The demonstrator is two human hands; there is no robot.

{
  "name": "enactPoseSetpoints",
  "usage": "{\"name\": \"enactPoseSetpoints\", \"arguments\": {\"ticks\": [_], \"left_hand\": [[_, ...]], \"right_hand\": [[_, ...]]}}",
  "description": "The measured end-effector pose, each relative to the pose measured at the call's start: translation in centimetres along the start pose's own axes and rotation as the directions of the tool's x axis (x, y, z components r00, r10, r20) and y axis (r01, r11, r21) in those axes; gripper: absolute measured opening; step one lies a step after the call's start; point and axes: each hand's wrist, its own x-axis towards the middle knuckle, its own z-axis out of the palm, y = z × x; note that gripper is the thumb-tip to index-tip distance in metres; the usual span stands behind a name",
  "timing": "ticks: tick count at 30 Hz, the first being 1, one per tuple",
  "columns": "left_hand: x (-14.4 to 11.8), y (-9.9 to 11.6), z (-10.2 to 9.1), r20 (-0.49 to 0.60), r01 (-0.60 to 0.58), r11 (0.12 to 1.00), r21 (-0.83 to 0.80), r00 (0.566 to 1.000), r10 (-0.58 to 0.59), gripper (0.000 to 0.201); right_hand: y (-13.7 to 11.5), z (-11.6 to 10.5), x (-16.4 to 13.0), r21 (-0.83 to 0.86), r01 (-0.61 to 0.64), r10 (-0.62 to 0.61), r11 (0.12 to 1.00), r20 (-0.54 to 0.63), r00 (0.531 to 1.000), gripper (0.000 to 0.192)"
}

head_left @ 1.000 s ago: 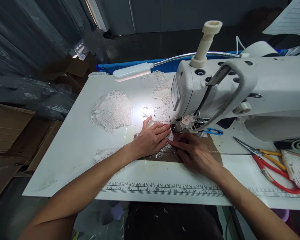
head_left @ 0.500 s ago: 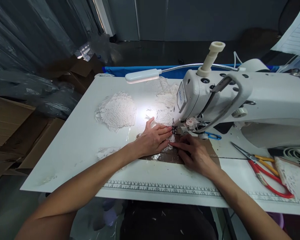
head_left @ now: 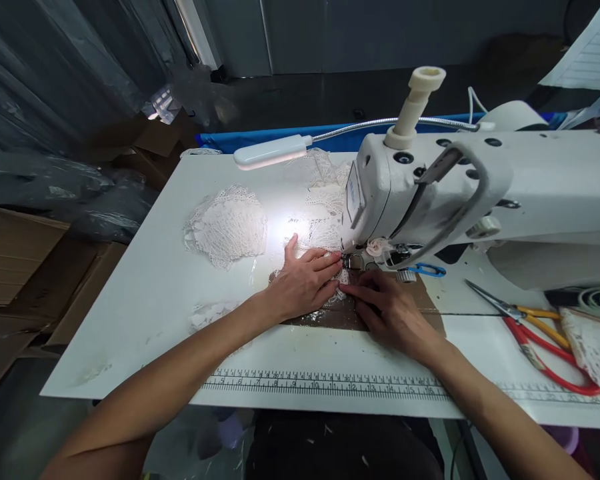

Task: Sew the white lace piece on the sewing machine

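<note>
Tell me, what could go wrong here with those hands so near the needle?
Both the left hand and right hand press the lace piece right beside the needle area, so a fingertip could get caught. The thin lace might also bunch or slip sideways under the sewing machine.

A small piece of white lace [head_left: 338, 287] lies flat on the brown patch just in front of the sewing machine [head_left: 430, 193], its far edge at the needle, mostly hidden.
</note>
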Motion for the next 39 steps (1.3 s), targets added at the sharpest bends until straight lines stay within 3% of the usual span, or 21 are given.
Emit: {"name": "enactPoseSetpoints", "arguments": {"ticks": [13, 18, 23, 26, 30, 35, 39], "left_hand": [[1.1, 0.5, 0.6, -0.101, 0.107, 0.987, 0.123, 0.99, -0.095, 0.026], [1.0, 0.3, 0.7, -0.177, 0.132, 0.976, 0.175, 0.979, -0.101, 0.024], [0.7, -1.2, -1.2, -0.309, 0.073, 0.985, 0.159, 0.951, -0.021, 0.022], [0.7, -1.4, -2.0, -0.247, -0.05, 0.992, 0.119, 0.966, 0.078, 0.018], [0.9, -0.7, -1.6, -0.112, -0.177, 0.983, 0.052, 0.977, 0.182, 0.02], [1.5, -0.9, -0.8, -0.035, -0.222, 0.972, -0.076, 0.975, 0.22, 0.021], [1.7, -1.4, -0.4, -0.037, -0.213, 0.968, -0.13, 0.977, 0.21, 0.02]], "right_hand": [[-0.4, 0.4, 0.5, -0.159, -0.056, 0.053, 0.986, -0.024, 0.998, 0.041], [0.5, -0.3, 0.1, 0.009, -0.148, 0.148, 0.989, -0.082, 0.986, 0.035], [1.2, -1.4, 0.1, 0.09, -0.3, 0.313, 0.95, -0.255, 0.915, 0.02], [1.2, -1.5, 0.1, 0.103, -0.297, 0.314, 0.949, -0.252, 0.915, 0.019], [1.3, -1.3, 0.1, 0.063, -0.257, 0.265, 0.964, -0.21, 0.941, 0.021], [1.4, -1.3, 0.1, 0.044, -0.258, 0.261, 0.965, -0.193, 0.946, 0.021], [1.4, -1.3, 0.0, 0.044, -0.27, 0.274, 0.962, -0.182, 0.944, 0.022]]}}
